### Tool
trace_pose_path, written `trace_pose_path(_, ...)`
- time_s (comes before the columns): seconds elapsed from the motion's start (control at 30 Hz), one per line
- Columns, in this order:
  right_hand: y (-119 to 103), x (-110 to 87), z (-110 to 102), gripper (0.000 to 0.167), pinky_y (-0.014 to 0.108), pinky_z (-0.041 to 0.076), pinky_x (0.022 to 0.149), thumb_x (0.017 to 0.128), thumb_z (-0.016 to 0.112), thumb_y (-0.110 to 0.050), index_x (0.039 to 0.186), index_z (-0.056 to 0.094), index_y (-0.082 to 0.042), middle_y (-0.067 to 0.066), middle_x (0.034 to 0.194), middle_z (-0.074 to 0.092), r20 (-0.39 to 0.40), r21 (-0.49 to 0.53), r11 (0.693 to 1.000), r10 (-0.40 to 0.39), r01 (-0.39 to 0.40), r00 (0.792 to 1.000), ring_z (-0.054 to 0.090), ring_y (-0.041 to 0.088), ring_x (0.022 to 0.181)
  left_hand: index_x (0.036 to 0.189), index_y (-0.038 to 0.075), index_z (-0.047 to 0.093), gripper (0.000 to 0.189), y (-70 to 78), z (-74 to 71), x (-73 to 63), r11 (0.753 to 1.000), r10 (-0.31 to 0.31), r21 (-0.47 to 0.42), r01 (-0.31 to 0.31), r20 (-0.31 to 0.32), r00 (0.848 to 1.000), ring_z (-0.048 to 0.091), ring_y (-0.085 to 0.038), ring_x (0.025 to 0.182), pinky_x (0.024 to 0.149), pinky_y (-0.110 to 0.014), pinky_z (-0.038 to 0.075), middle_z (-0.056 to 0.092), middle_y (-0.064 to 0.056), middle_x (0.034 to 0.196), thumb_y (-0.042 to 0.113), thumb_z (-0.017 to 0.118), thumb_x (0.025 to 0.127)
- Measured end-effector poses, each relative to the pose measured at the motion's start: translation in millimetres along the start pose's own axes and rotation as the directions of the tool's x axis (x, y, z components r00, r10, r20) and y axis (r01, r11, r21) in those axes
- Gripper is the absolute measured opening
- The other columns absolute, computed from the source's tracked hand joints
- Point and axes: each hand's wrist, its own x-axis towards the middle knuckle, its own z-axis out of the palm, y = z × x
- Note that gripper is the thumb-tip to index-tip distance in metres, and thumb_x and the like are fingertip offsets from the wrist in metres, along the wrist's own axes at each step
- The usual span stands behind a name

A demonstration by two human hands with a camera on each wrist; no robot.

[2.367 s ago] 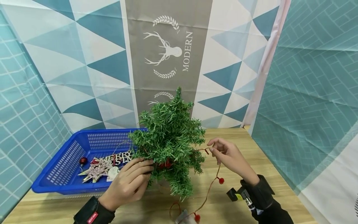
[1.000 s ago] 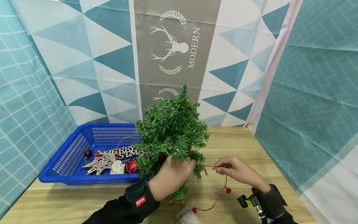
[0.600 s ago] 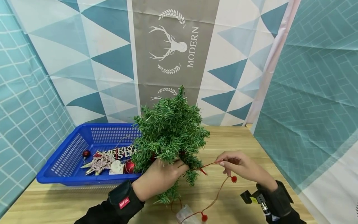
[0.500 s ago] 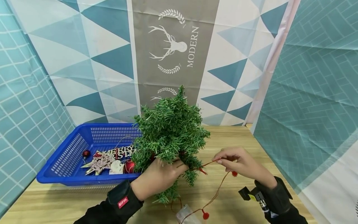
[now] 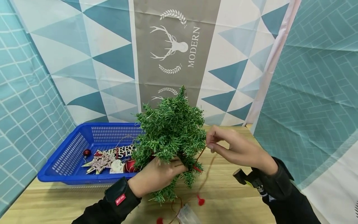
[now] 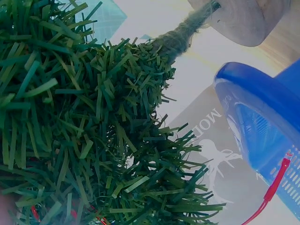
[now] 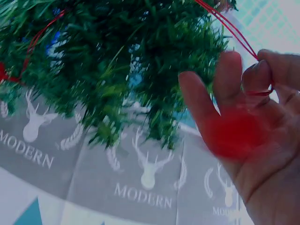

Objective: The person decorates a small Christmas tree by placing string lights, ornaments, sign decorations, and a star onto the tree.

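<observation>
A small green artificial Christmas tree stands on the table in the head view. My left hand grips into its lower front branches; the fingertips are hidden in the greenery. To the right of the tree, my right hand pinches the red cord of a pompom garland between thumb and fingertips. The cord runs taut to the branches, and the rest hangs down toward the table. In the right wrist view a blurred red pompom dangles before the palm. The left wrist view shows the tree's wooden base.
At the left stands a blue plastic basket with a glittery star, a "Merry Christmas" sign and red baubles. A clear plastic bag lies at the table's front. Patterned curtains stand behind and on both sides.
My left hand went from the tree's left side to its lower front and has stayed there. My right hand dipped, then rose toward the tree with the cord, swinging the loose pompoms.
</observation>
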Motion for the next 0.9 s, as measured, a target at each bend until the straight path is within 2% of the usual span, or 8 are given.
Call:
trace_pose_path(0.17,-5,5.5,-3,0.022,0.024,0.046,0.045,0.092,0.05,0.014,0.104,0.044,-0.004,0.006,0.088,0.05,0.034,0.138,0.987,0.083,-0.087,0.996,0.05,0.008,0.05,0.108,0.017,0.056,0.043,1.3,1.9,-0.3,1.0,0.0,-0.013,0.0,0.028,1.0,0.049,-0.01,0.077,0.075,-0.022,0.028,0.058,0.004,0.092,0.004,0.016,0.101)
trace_pose_path(0.3,-10,3.9,-10,0.025,0.021,0.034,0.042,0.089,0.062,0.005,0.105,0.049,-0.01,-0.005,0.078,0.05,-0.001,-0.082,0.983,0.164,-0.164,0.986,0.034,0.002,0.046,0.109,0.018,0.056,0.046,1.4,0.7,-3.4,1.0,0.002,-0.017,-0.002,0.038,0.999,0.028,-0.008,0.062,0.067,-0.028,0.019,0.052,0.006,0.081,0.006,0.012,0.103)
trace_pose_path(0.37,-14,1.8,-15,0.03,0.02,0.034,0.045,0.085,0.067,0.003,0.106,0.054,-0.014,-0.01,0.076,0.05,-0.009,-0.239,0.951,0.2,-0.196,0.98,0.034,0.0,0.05,0.108,0.018,0.055,0.046,1.0,-0.4,-5.3,1.0,0.001,-0.024,0.0,0.035,0.999,0.015,-0.011,0.063,0.066,-0.032,0.016,0.044,0.006,0.073,0.007,0.011,0.104)
trace_pose_path(0.5,-22,-4.8,-26,0.036,0.02,0.036,0.049,0.079,0.068,0.008,0.106,0.065,-0.015,-0.014,0.077,0.053,0.009,-0.472,0.835,0.326,-0.283,0.945,0.04,-0.001,0.056,0.105,0.017,0.054,0.043,-0.3,-2.1,-8.1,0.999,-0.007,-0.038,0.008,0.021,1.0,0.007,-0.012,0.065,0.065,-0.032,0.011,0.041,0.006,0.072,0.008,0.011,0.104)
trace_pose_path(0.63,-19,-13.4,-34,0.031,0.021,0.042,0.052,0.078,0.067,0.011,0.098,0.073,-0.011,-0.008,0.083,0.062,0.018,-0.557,0.746,0.45,-0.365,0.893,0.051,0.0,0.062,0.103,0.016,0.053,0.042,-1.7,-3.1,-10.8,0.998,-0.014,-0.061,0.015,0.018,1.0,0.012,-0.01,0.063,0.064,-0.031,0.011,0.046,0.005,0.078,0.01,0.011,0.105)
trace_pose_path(0.7,-12,-19.9,-37,0.027,0.022,0.045,0.055,0.079,0.067,0.01,0.092,0.075,-0.013,-0.008,0.084,0.064,0.005,-0.573,0.729,0.46,-0.375,0.888,0.056,0.002,0.066,0.102,0.015,0.053,0.043,-2.1,-3.5,-11.3,0.998,-0.01,-0.067,0.012,0.027,1.0,0.017,-0.009,0.062,0.063,-0.031,0.012,0.048,0.004,0.081,0.01,0.011,0.105)
trace_pose_path(0.8,2,-31.8,-40,0.026,0.023,0.046,0.057,0.08,0.065,0.009,0.084,0.072,-0.015,-0.01,0.08,0.063,-0.027,-0.498,0.772,0.44,-0.394,0.897,0.056,0.003,0.067,0.102,0.015,0.053,0.043,-1.9,-4.1,-11.9,0.996,-0.003,-0.083,0.006,0.038,0.999,0.019,-0.008,0.061,0.061,-0.03,0.013,0.05,0.003,0.086,0.01,0.01,0.105)
trace_pose_path(0.9,15,-43.5,-41,0.026,0.027,0.051,0.058,0.084,0.057,0.014,0.086,0.066,-0.01,-0.005,0.082,0.06,-0.043,-0.221,0.904,0.366,-0.366,0.93,0.058,0.009,0.067,0.103,0.016,0.052,0.042,-1.2,-4.6,-12.9,0.997,-0.003,-0.08,0.006,0.043,0.999,0.017,-0.009,0.06,0.06,-0.03,0.011,0.05,0.003,0.088,0.01,0.01,0.105)
